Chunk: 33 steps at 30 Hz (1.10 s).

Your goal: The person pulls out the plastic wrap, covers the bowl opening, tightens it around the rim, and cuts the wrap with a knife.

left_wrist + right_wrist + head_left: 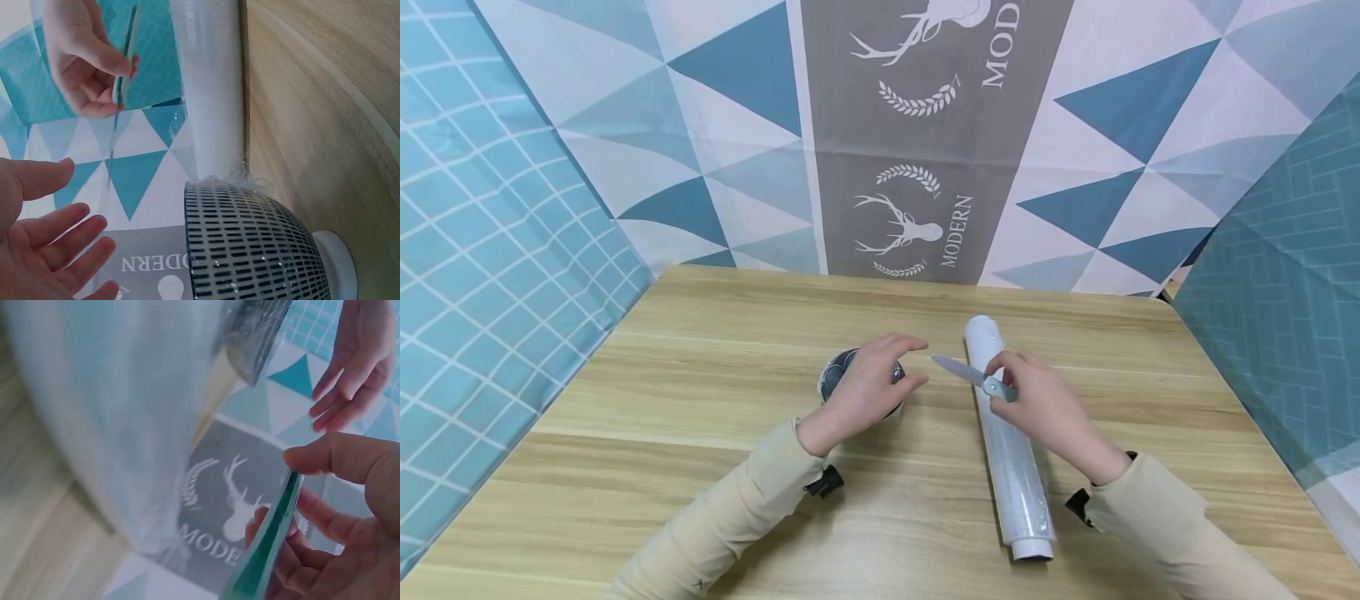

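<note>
My right hand (1047,406) pinches the pale green handle of a folding knife (998,388) between thumb and fingers, above the roll of plastic wrap (1013,475). Its blade is out and points left, toward the other hand. Over a bowl (832,377) hovers my left hand (865,382), fingers loosely spread and nothing between them. In the left wrist view the bowl (256,244) shows a dark dashed pattern and a white foot, with crumpled clear film (240,181) at its rim. The green knife handle (265,547) lies close to the camera in the right wrist view.
Both the bowl and the wrap roll rest on a wood-grain table (700,358), the roll lying lengthwise to the right of the bowl. A patterned cloth backdrop (895,142) rises behind the far edge, with blue tiled sheets (490,208) at the sides.
</note>
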{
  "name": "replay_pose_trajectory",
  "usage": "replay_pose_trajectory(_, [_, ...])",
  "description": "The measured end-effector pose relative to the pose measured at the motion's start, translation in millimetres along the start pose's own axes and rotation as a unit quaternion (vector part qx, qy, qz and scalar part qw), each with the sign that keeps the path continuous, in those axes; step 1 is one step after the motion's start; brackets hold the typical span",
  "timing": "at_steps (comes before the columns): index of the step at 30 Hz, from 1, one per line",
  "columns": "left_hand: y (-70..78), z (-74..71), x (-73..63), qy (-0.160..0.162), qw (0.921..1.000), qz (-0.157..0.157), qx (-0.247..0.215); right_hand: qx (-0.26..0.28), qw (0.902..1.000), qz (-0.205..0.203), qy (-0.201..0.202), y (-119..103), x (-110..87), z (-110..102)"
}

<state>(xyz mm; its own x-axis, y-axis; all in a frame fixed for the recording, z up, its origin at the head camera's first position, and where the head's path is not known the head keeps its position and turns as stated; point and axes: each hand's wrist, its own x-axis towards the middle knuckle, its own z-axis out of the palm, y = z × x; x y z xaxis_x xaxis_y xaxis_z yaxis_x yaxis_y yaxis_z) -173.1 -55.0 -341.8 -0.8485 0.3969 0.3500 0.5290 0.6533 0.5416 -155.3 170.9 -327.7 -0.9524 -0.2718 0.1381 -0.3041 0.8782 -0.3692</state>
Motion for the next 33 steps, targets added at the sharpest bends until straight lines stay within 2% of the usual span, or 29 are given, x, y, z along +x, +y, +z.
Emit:
replay_pose_trajectory(3, [1.1, -0.6, -0.9, 0.004, 0.9999, -0.002, -0.010, -0.013, 0.9994, -0.031, 0.009, -11.0, 0.5, 1.6])
replay_pose_trajectory(9, [1.3, -1.0, -2.5, -0.004, 0.9995, -0.021, -0.025, -0.034, 0.9920, -0.107, 0.059, -24.6, 0.9, 6.1])
replay_pose_trajectory(12, [0.4, -2.2, -3.6, -0.009, 0.9992, -0.029, -0.028, -0.038, 0.9887, -0.124, 0.075, -27.9, 1.1, 7.6])
replay_pose_trajectory(17, [0.7, -4.8, -5.0, 0.002, 0.9994, -0.028, -0.019, -0.029, 0.9891, -0.125, 0.072, -30.6, 2.0, 10.6])
replay_pose_trajectory(24, [1.3, -5.9, -6.8, 0.034, 0.9994, -0.011, 0.000, -0.005, 0.9925, -0.118, 0.033, -34.3, 4.9, 8.8])
replay_pose_trajectory(29, [1.5, -6.2, -7.2, 0.039, 0.9992, -0.005, 0.004, -0.011, 0.9921, -0.124, 0.010, -33.4, 7.9, 5.7])
replay_pose_trajectory(33, [1.7, -6.6, -7.6, 0.045, 0.9990, -0.001, 0.007, -0.003, 0.9921, -0.125, 0.008, -31.8, 10.4, 3.9])
